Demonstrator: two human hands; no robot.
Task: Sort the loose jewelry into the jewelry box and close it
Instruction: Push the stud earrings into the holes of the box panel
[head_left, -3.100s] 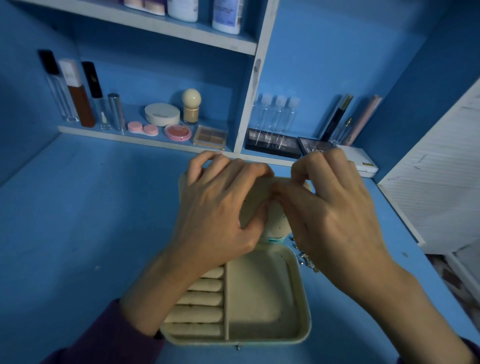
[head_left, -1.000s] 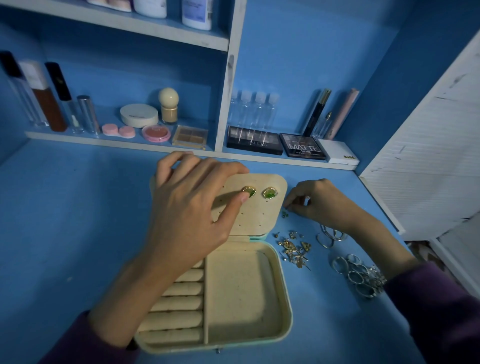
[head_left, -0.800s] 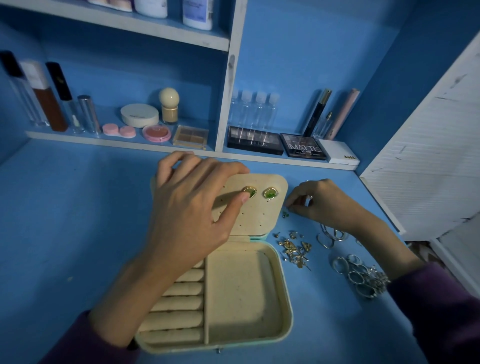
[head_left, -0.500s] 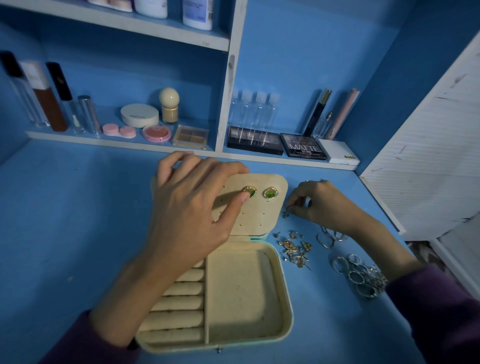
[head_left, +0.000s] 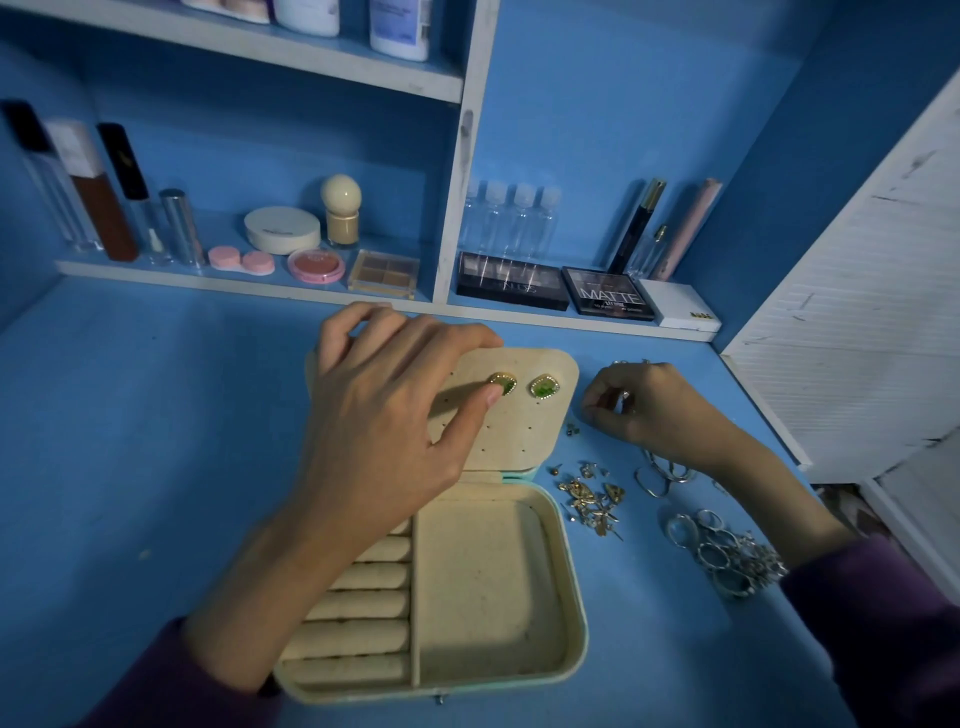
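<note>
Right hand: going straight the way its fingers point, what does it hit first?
The right hand, pinching a small silver piece, points left. Likely first: the right edge of the lid panel, beside the right green earring. Depth is unclear.

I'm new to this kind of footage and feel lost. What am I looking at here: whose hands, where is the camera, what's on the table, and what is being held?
There is no machine here: a person works with bare hands. The one picture comes from a camera worn on their head, looking down. The left hand holds the raised lid of an open jewelry box, its thumb at one of two green earrings pinned on the lid. The right hand curls its fingers on a small shiny piece; what it is I cannot tell. On the blue table beside the box lie gold pieces and silver rings. Cosmetics stand on the shelf behind.
</note>
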